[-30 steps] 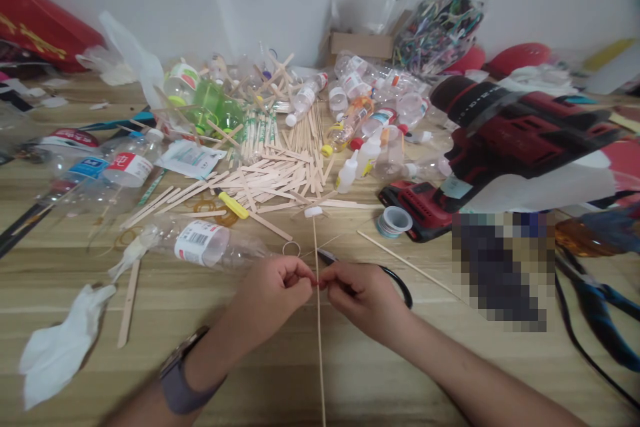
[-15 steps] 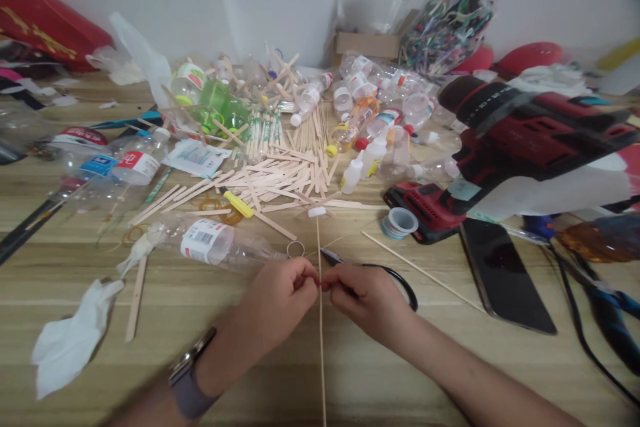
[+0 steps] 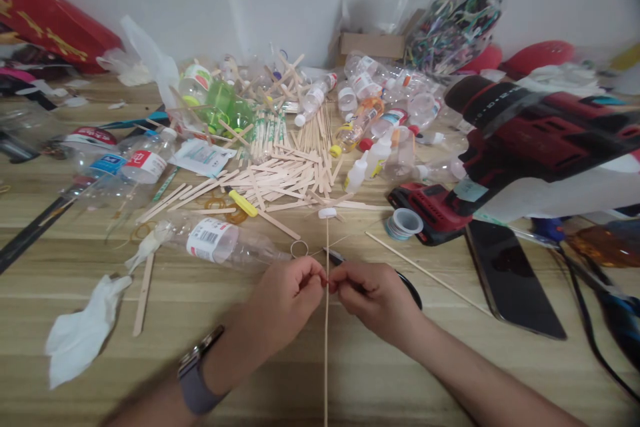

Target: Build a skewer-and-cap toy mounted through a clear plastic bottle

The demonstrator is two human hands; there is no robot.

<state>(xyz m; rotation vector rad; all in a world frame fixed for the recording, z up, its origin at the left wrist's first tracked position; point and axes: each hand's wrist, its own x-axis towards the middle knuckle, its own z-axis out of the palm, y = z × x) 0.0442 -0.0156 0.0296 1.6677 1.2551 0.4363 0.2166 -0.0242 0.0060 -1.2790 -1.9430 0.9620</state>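
A long thin wooden skewer (image 3: pixel 327 347) lies along the table towards me, its far end tipped with a white bottle cap (image 3: pixel 327 213). My left hand (image 3: pixel 287 303) and my right hand (image 3: pixel 375 297) meet over the skewer's middle. Both pinch a small red piece (image 3: pixel 326 283), too small to name, against the stick. Black-handled scissors (image 3: pixel 405 280) lie partly under my right hand. A clear plastic bottle (image 3: pixel 220 245) rests just left of my left hand, with a metal ring (image 3: pixel 299 248) beside it.
A heap of flat wooden sticks (image 3: pixel 280 177) and several plastic bottles (image 3: pixel 380 117) fills the middle back. A red power drill (image 3: pixel 505 147), a tape roll (image 3: pixel 404 222) and a phone (image 3: pixel 513 277) lie right. Crumpled tissue (image 3: pixel 83 337) lies left. Another skewer (image 3: pixel 425 272) lies right of my hands.
The view has drifted slightly, so everything sits a little more to the right. Both hands stay pinched at the same spot on the skewer.
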